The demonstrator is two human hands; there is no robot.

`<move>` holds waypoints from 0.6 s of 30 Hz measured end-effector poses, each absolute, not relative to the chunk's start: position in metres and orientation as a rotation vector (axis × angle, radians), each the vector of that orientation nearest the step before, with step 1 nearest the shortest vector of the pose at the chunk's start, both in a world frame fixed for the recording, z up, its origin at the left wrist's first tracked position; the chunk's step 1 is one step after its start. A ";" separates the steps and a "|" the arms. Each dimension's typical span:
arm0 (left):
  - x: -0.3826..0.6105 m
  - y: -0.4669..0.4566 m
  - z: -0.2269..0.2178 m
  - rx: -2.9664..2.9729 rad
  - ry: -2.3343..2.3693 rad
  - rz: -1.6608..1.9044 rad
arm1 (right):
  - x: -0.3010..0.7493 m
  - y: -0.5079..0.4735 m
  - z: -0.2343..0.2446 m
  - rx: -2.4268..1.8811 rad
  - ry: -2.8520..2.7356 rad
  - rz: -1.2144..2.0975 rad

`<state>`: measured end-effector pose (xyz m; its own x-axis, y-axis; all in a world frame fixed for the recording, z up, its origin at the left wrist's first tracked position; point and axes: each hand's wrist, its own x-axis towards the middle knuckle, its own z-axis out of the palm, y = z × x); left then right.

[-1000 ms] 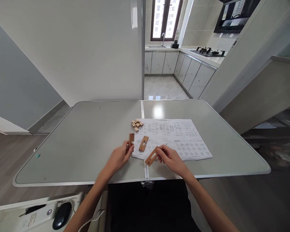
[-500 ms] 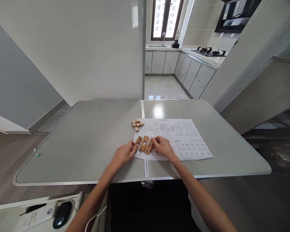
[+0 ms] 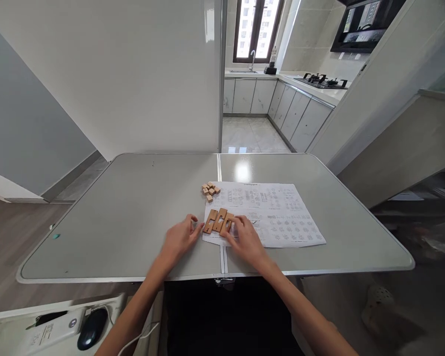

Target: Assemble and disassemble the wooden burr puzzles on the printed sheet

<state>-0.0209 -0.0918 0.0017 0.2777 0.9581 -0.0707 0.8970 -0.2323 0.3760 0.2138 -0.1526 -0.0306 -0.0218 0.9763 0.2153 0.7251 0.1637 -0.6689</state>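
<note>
Three flat wooden puzzle pieces with cut-outs lie side by side and slanted on a printed sheet: the left piece point(image 3: 208, 226), the middle piece point(image 3: 218, 225) and the right piece point(image 3: 223, 229). My right hand point(image 3: 246, 241) has its thumb and fingers on the right piece, gripping it along its edge. To the left of the row is my left hand point(image 3: 180, 240), thumb and forefinger apart, holding nothing. Its fingertips are close to the left piece; whether they touch it I cannot tell. Beyond the row, several small wooden blocks point(image 3: 211, 191) sit in a loose cluster.
The printed sheet point(image 3: 282, 230) covers part of the grey folding table point(image 3: 133, 212), across its centre seam. A black mouse point(image 3: 92, 329) and a white box point(image 3: 46, 336) rest on a lower surface at left. A shoe point(image 3: 378, 301) shows on the floor at right.
My left hand has come off the left piece and drawn back to the left. The three pieces now lie closer together, shifted slightly left; my right hand stays on the right one.
</note>
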 end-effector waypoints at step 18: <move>-0.069 -0.047 -0.024 2.125 1.929 0.660 | 0.149 -0.117 -0.043 -1.617 -2.156 0.368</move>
